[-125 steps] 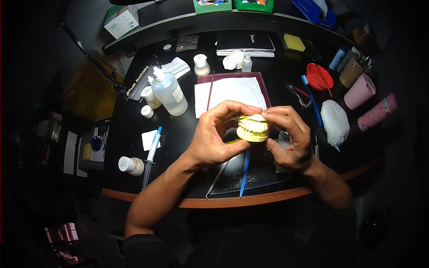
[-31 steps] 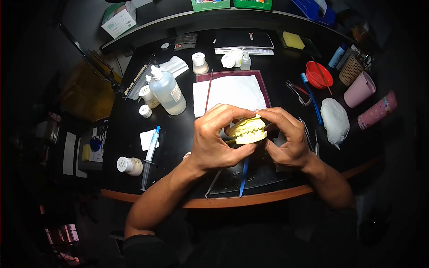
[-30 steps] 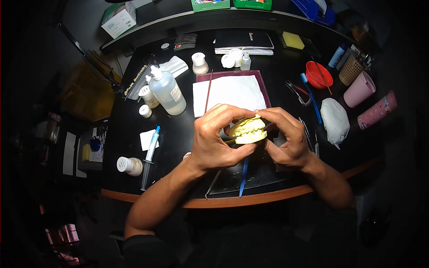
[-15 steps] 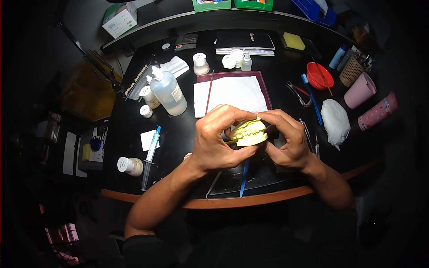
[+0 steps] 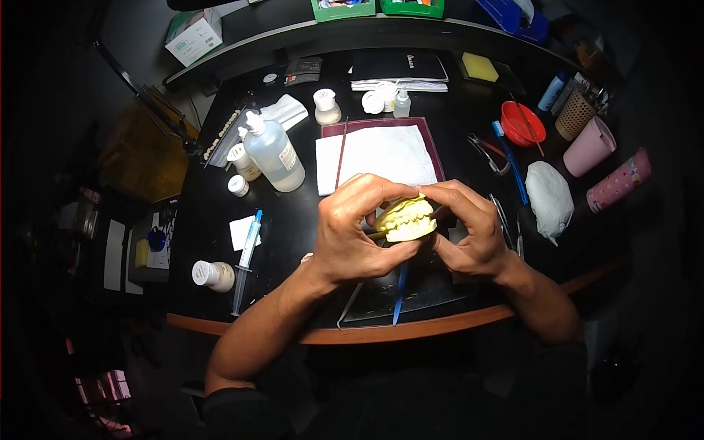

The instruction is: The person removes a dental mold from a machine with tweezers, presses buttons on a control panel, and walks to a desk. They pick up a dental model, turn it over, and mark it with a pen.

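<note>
A yellow dental cast (image 5: pixel 405 219) with upper and lower teeth pressed together sits between both hands above the black table (image 5: pixel 293 213). My left hand (image 5: pixel 354 233) wraps it from the left, fingers arched over the top and thumb beneath. My right hand (image 5: pixel 469 231) grips its right side, fingertips on the top edge. The cast is tilted, its teeth facing me. A thin blue tool (image 5: pixel 400 286) lies on the dark mat (image 5: pixel 411 290) below the hands.
A white cloth on a maroon tray (image 5: pixel 378 152) lies behind the hands. A clear bottle (image 5: pixel 273 152), small jars (image 5: pixel 213 273) and a syringe (image 5: pixel 248 253) stand to the left. A red bowl (image 5: pixel 523 123), a blue toothbrush (image 5: pixel 511 163), a white lump (image 5: pixel 550 200) and pink cups (image 5: pixel 590 149) are on the right.
Over four seconds the cast has sunk slightly and tilted, its right side raised. In the last second the hands have barely shifted; the grip is the same.
</note>
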`<state>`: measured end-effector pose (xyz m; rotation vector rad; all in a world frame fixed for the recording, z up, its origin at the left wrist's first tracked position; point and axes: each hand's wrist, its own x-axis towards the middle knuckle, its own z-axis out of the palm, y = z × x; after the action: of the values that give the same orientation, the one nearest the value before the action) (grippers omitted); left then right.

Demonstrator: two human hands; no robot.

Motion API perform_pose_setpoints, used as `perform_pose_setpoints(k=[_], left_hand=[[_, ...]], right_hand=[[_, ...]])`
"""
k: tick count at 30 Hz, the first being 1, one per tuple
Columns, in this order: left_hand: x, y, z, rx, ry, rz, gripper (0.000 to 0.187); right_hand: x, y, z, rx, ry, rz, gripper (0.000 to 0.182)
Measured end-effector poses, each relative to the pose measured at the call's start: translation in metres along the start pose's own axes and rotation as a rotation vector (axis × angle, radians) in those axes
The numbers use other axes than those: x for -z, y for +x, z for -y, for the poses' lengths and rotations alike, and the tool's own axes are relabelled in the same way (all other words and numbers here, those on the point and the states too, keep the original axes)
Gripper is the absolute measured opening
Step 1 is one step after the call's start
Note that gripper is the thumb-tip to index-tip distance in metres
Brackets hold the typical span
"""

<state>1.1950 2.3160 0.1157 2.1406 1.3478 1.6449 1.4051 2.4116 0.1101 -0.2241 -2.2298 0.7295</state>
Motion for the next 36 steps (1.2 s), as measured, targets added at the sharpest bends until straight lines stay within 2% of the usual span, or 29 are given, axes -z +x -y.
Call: perform_pose_setpoints(k=[10,14,17,18,21,28,36], left_hand=[[0.001,-0.003,-0.001,0.123,-0.071,0.033,0.051],[-0.006,-0.004,-0.006,0.355,-0.455,-0.058,0.04],[-0.005,0.0,-0.014,0.584,-0.732,-0.12,0.039],[-0.006,-0.001,-0.011,0.569,-0.718,-0.114,0.039],[0.0,0.0,-0.012,0.716,-0.752,-0.053,0.039],[0.0,0.0,-0.011,0.718,-0.771,-0.041,0.037],[0.003,0.0,-0.013,0.772,-0.868,-0.031,0.035]], right_hand=[[0.0,0.0,0.001,-0.004,0.017,-0.019,0.059],[-0.001,0.001,0.0,0.026,0.029,-0.063,0.062],[0.0,0.002,0.003,0.042,0.033,-0.076,0.065],[0.0,0.002,0.003,0.042,0.031,-0.074,0.065],[0.001,0.002,0.003,0.045,0.032,-0.065,0.066],[0.001,0.002,0.0,0.066,0.02,-0.066,0.065],[-0.001,0.0,0.001,0.045,0.011,-0.083,0.056]])
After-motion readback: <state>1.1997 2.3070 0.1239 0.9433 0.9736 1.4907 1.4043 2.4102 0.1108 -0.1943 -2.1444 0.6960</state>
